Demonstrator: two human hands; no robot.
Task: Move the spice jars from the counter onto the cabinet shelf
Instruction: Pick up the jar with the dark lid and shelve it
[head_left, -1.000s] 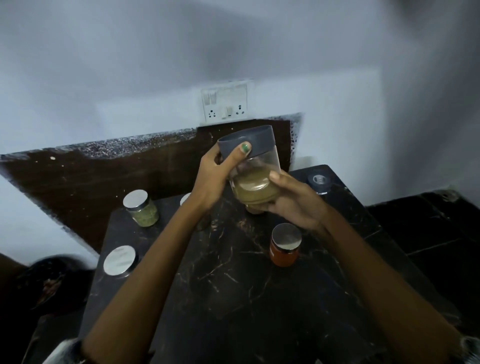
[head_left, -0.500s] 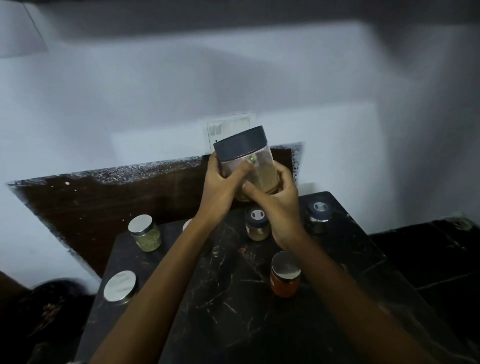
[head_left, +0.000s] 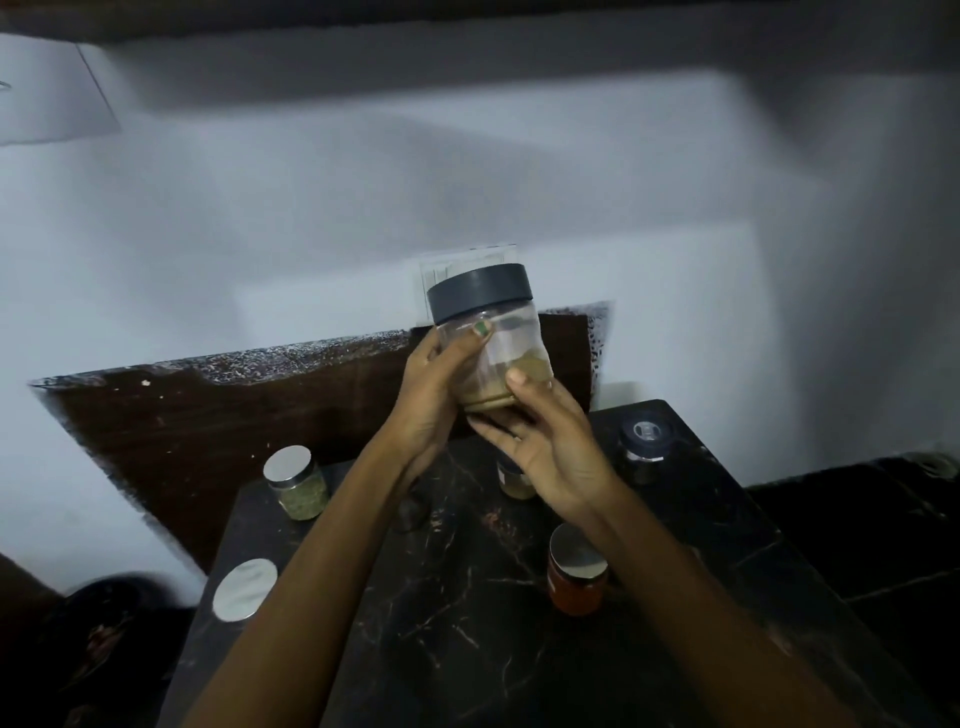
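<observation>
Both hands hold a clear jar (head_left: 498, 338) with a dark grey lid and tan powder, raised above the back of the black marble counter (head_left: 467, 623). My left hand (head_left: 431, 395) grips its left side, thumb across the front. My right hand (head_left: 545, 441) cups its base, thumb on the glass. Standing on the counter are a green-spice jar (head_left: 297, 483) with a steel lid, a red-spice jar (head_left: 576, 571), a dark-lidded jar (head_left: 644, 441) at the back right, and a tan jar (head_left: 514, 480) partly hidden behind my right hand.
A steel-lidded jar (head_left: 244, 590) stands at the counter's left edge. A dark brown backsplash (head_left: 208, 415) and a wall socket (head_left: 467, 260) lie behind the held jar. A dark edge (head_left: 467, 13) crosses the top of the view. Dark floor (head_left: 857, 519) lies to the right.
Both hands have lifted the grey-lidded jar up and away from the counter, and it has come more upright. The view has tilted upward.
</observation>
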